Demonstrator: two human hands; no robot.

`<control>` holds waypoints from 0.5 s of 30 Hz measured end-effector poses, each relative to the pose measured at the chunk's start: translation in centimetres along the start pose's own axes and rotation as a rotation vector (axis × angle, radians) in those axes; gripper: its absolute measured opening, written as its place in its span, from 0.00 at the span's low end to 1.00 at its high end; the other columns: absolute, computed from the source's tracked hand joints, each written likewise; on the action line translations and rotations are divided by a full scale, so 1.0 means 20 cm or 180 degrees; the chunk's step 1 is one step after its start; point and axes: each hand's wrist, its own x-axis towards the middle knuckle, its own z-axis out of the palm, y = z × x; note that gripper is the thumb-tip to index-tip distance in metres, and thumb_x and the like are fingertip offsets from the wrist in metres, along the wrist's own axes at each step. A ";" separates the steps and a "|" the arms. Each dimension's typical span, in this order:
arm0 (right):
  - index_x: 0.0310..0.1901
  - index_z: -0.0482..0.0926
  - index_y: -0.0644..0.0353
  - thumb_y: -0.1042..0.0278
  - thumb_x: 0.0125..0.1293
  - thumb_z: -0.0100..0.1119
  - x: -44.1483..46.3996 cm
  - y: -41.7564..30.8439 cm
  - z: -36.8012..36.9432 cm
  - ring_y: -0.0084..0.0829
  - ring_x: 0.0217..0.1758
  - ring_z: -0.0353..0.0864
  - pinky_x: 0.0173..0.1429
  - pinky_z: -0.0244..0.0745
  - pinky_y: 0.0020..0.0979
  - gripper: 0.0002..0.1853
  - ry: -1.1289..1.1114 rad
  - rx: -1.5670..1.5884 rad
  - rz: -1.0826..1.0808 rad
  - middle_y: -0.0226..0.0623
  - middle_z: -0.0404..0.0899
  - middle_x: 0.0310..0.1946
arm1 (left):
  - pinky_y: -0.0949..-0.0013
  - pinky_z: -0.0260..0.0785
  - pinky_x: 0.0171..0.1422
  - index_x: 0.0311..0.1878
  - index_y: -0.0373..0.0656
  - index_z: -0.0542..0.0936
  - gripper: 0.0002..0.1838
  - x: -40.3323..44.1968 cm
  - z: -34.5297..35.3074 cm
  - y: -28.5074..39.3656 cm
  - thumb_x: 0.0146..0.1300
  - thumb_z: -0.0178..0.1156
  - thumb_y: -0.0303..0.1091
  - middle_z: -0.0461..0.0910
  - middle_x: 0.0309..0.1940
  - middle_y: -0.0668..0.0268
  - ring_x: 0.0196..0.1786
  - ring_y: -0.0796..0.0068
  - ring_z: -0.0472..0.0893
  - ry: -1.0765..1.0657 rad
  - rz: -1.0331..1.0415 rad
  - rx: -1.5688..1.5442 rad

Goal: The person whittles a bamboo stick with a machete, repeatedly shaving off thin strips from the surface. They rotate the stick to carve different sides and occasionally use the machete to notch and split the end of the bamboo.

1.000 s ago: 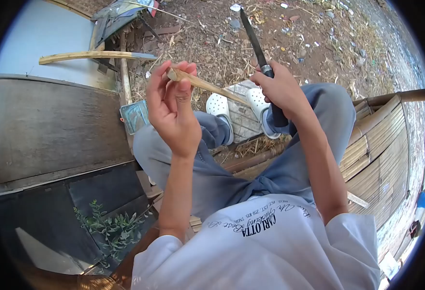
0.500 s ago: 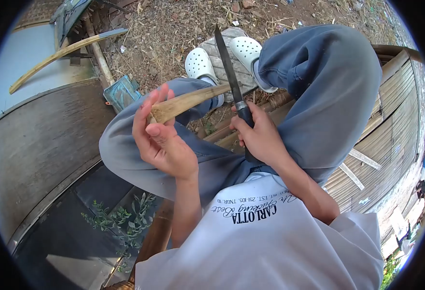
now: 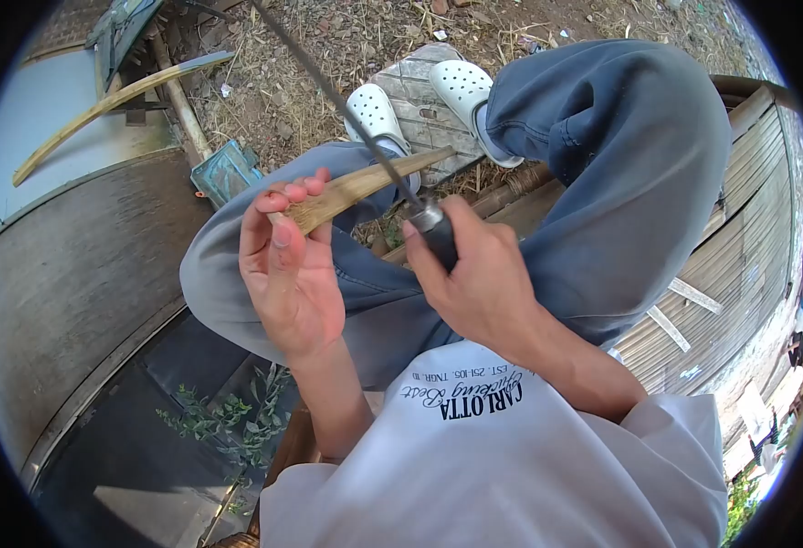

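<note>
My left hand [image 3: 292, 260] grips the thick end of a pale, tapered piece of wood [image 3: 356, 187] between thumb and fingers. The wood's thin end points right, over my shoes. My right hand [image 3: 479, 269] is wrapped round the black handle of a long knife [image 3: 328, 91]. Its dark blade slants up and to the left, passing over the wood in this view; whether the two touch I cannot tell. The lower part of the handle is hidden by my right hand.
White clogs [image 3: 461, 87] stand on a wooden board [image 3: 410, 82]. A blue-green container [image 3: 226, 173] lies left of my knee. A curved wooden strip [image 3: 109, 110] is at upper left, a leafy plant [image 3: 237, 420] at lower left, bamboo slats [image 3: 721, 265] at right.
The view has tilted down since the first frame. My right hand has come closer to my body, and the knife blade has swung left across the wood. The wood stays in my left hand.
</note>
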 end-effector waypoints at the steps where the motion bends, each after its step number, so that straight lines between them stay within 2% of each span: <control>1: 0.31 0.72 0.70 0.67 0.62 0.58 0.02 0.13 0.05 0.54 0.29 0.80 0.34 0.72 0.45 0.12 0.0002 0.0001 0.0010 0.54 0.77 0.21 | 0.49 0.55 0.74 0.49 0.38 0.74 0.11 -0.01 0.01 0.00 0.65 0.58 0.30 0.74 0.47 0.60 0.58 0.61 0.74 -0.0036 0.0001 0.0030; 2: 0.31 0.72 0.70 0.67 0.61 0.58 0.05 0.29 0.09 0.55 0.30 0.80 0.35 0.72 0.46 0.12 -0.0053 -0.0339 0.0223 0.55 0.77 0.21 | 0.49 0.55 0.74 0.49 0.38 0.74 0.11 -0.02 0.00 0.00 0.65 0.58 0.30 0.74 0.47 0.60 0.58 0.61 0.74 -0.0049 0.0003 0.0028; 3: 0.31 0.72 0.71 0.66 0.61 0.58 0.10 0.29 0.08 0.55 0.31 0.80 0.35 0.72 0.47 0.13 -0.0079 -0.0678 0.0416 0.56 0.77 0.21 | 0.48 0.53 0.75 0.51 0.40 0.73 0.12 -0.02 -0.01 -0.01 0.68 0.55 0.33 0.73 0.48 0.62 0.59 0.62 0.73 -0.0260 0.0026 0.0080; 4: 0.31 0.72 0.71 0.66 0.61 0.58 0.11 0.28 0.07 0.55 0.31 0.80 0.35 0.72 0.47 0.13 -0.0061 -0.0679 0.0398 0.56 0.77 0.21 | 0.48 0.52 0.76 0.52 0.41 0.71 0.12 -0.02 -0.03 -0.02 0.70 0.52 0.36 0.72 0.49 0.63 0.60 0.63 0.71 -0.0448 0.0045 0.0137; 7: 0.31 0.73 0.71 0.64 0.61 0.57 0.07 0.16 0.02 0.56 0.32 0.79 0.37 0.72 0.48 0.14 -0.0215 -0.0327 0.0552 0.56 0.77 0.22 | 0.48 0.52 0.75 0.51 0.42 0.71 0.10 -0.01 -0.03 -0.03 0.70 0.52 0.33 0.72 0.47 0.63 0.60 0.64 0.71 -0.0379 0.0126 -0.0034; 8: 0.31 0.74 0.70 0.63 0.61 0.57 0.06 0.11 0.01 0.56 0.32 0.80 0.38 0.72 0.48 0.14 -0.0261 -0.0251 0.0537 0.55 0.78 0.22 | 0.48 0.54 0.74 0.46 0.42 0.71 0.06 0.00 -0.01 -0.02 0.69 0.51 0.32 0.71 0.43 0.64 0.55 0.65 0.72 -0.0157 0.0163 0.0001; 9: 0.31 0.74 0.70 0.63 0.61 0.57 0.06 0.09 0.01 0.55 0.31 0.80 0.38 0.72 0.48 0.14 -0.0314 -0.0165 0.0531 0.55 0.78 0.22 | 0.48 0.54 0.74 0.46 0.42 0.71 0.06 0.02 0.01 -0.01 0.69 0.51 0.32 0.71 0.43 0.64 0.55 0.65 0.72 -0.0173 0.0156 -0.0010; 11: 0.31 0.75 0.69 0.61 0.60 0.57 0.06 0.14 0.03 0.54 0.32 0.80 0.38 0.72 0.47 0.15 -0.0303 -0.0116 0.0509 0.54 0.78 0.22 | 0.54 0.64 0.64 0.37 0.44 0.68 0.08 0.06 0.02 0.01 0.71 0.47 0.36 0.68 0.36 0.65 0.45 0.69 0.71 -0.0047 0.0254 0.0635; 12: 0.32 0.76 0.68 0.60 0.61 0.57 0.07 0.17 0.04 0.53 0.31 0.80 0.38 0.72 0.46 0.15 -0.0317 -0.0168 0.0538 0.53 0.79 0.22 | 0.54 0.64 0.64 0.37 0.44 0.68 0.08 0.08 0.02 0.00 0.71 0.47 0.36 0.68 0.36 0.65 0.45 0.69 0.71 -0.0041 0.0260 0.0641; 14: 0.33 0.76 0.67 0.60 0.61 0.58 0.09 0.17 0.03 0.52 0.31 0.81 0.38 0.72 0.44 0.15 -0.0344 -0.0218 0.0563 0.52 0.79 0.23 | 0.63 0.66 0.48 0.30 0.47 0.62 0.16 0.12 0.03 -0.02 0.74 0.40 0.43 0.65 0.27 0.67 0.36 0.73 0.67 -0.0187 0.0347 0.0647; 15: 0.33 0.76 0.67 0.60 0.62 0.58 0.09 0.15 0.01 0.51 0.32 0.81 0.38 0.72 0.43 0.15 -0.0422 -0.0093 0.0631 0.51 0.80 0.24 | 0.63 0.66 0.48 0.30 0.47 0.62 0.16 0.12 0.05 -0.04 0.74 0.40 0.43 0.65 0.27 0.67 0.36 0.73 0.67 -0.0165 0.0343 0.0655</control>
